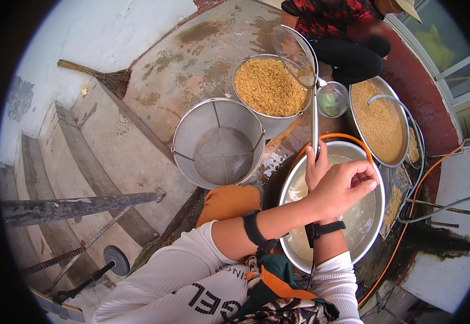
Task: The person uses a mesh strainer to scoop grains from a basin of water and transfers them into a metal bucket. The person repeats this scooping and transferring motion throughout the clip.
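My right hand [317, 167] grips the metal handle of a long-handled mesh strainer [295, 56]. The strainer's round head reaches over the far rim of a metal bucket of wet grain [269, 87], with a few grains clinging to the mesh. Crossing above my right forearm is my left hand [350, 186], its fingers loosely curled and a small gap at the thumb; nothing shows in it. Both hands are above a wide metal basin [374, 227] of cloudy water. An empty metal bucket [218, 146] with a cross-braced bottom stands left of the basin.
A crouching person [340, 44] is beyond the grain bucket. At right stands a grain-filled basin [380, 121] with a hose [411, 117] over it. An orange hose [405, 227] runs along the floor. Concrete steps [81, 162], a metal rail [85, 206] and a broom [113, 79] are left.
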A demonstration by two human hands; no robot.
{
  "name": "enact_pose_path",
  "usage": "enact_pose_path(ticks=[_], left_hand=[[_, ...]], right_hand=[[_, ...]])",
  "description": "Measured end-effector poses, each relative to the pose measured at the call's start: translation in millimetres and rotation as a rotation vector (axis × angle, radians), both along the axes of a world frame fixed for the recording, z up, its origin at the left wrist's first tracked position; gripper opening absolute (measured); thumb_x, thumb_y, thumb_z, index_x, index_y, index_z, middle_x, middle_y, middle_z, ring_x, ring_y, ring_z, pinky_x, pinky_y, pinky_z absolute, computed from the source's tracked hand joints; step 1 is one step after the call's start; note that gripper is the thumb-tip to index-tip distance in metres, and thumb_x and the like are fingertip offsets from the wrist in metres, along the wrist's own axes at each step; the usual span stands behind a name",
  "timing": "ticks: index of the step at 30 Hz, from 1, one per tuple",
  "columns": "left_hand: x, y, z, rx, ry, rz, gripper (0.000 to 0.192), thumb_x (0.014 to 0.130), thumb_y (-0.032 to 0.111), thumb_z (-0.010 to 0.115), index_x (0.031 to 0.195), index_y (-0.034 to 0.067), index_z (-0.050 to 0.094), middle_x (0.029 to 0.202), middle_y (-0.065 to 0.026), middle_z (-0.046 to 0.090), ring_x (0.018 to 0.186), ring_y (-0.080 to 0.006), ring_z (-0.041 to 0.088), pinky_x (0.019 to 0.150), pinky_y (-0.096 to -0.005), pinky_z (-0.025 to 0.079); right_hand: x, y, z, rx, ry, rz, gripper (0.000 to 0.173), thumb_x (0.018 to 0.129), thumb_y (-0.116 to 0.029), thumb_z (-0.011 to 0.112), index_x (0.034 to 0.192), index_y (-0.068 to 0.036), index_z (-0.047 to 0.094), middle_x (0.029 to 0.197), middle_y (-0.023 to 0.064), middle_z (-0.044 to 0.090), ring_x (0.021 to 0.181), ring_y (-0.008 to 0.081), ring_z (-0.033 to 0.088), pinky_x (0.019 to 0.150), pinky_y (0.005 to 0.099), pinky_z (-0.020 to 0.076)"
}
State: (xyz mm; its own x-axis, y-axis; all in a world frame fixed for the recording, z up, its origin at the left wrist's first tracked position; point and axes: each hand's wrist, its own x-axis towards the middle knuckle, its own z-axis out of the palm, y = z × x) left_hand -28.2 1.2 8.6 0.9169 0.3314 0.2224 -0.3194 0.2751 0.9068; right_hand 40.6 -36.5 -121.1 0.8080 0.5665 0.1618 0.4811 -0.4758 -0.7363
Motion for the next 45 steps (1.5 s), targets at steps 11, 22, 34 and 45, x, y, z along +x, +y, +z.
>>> enact_pose_path(ticks=[11, 22, 34, 45], left_hand=[[5, -5, -7, 0.011, -0.033, 0.013, 0.012, 0.090, 0.014, 0.061, 0.089, 0.002, 0.060, 0.071, 0.0027, 0.058, 0.064, -0.0036, 0.054, 0.064, -0.0218, 0.045], [2, 14, -1, -0.053, -0.051, -0.006, 0.013, 0.092, 0.008, 0.058, 0.103, 0.003, 0.062, 0.094, -0.0028, 0.064, 0.084, -0.0071, 0.059, 0.074, -0.0212, 0.048], [17, -16, 0, 0.137, 0.081, 0.005, 0.016, 0.095, 0.014, 0.057, 0.104, 0.003, 0.063, 0.089, -0.0008, 0.063, 0.079, -0.0051, 0.055, 0.074, -0.0208, 0.046], [32, -40, -7, 0.200, 0.146, -0.027, 0.017, 0.095, 0.015, 0.058, 0.106, 0.004, 0.063, 0.090, 0.0004, 0.062, 0.079, -0.0043, 0.055, 0.075, -0.0204, 0.045]], right_hand=[[-2, -5, 15, 0.536, 0.884, -0.052, 0.024, 0.100, -0.024, 0.049, 0.117, -0.008, 0.048, 0.069, -0.0016, 0.047, 0.053, 0.0068, 0.045, 0.047, 0.0212, 0.0393], [-37, -189, -26, 0.569, 1.244, -0.308, 0.035, 0.103, -0.039, 0.033, 0.118, -0.011, 0.047, 0.062, -0.0015, 0.039, 0.043, 0.0078, 0.032, 0.037, 0.0219, 0.0310], [-118, -335, -211, 0.354, 1.498, -0.875, 0.042, 0.100, -0.047, 0.038, 0.109, -0.009, 0.051, 0.060, 0.0053, 0.047, 0.044, 0.0160, 0.044, 0.039, 0.0302, 0.0363], [-128, -377, -116, -0.318, 0.261, -0.923, 0.039, 0.094, -0.027, 0.055, 0.131, -0.014, 0.048, 0.110, 0.0182, 0.065, 0.095, 0.0380, 0.064, 0.080, 0.0456, 0.0488]])
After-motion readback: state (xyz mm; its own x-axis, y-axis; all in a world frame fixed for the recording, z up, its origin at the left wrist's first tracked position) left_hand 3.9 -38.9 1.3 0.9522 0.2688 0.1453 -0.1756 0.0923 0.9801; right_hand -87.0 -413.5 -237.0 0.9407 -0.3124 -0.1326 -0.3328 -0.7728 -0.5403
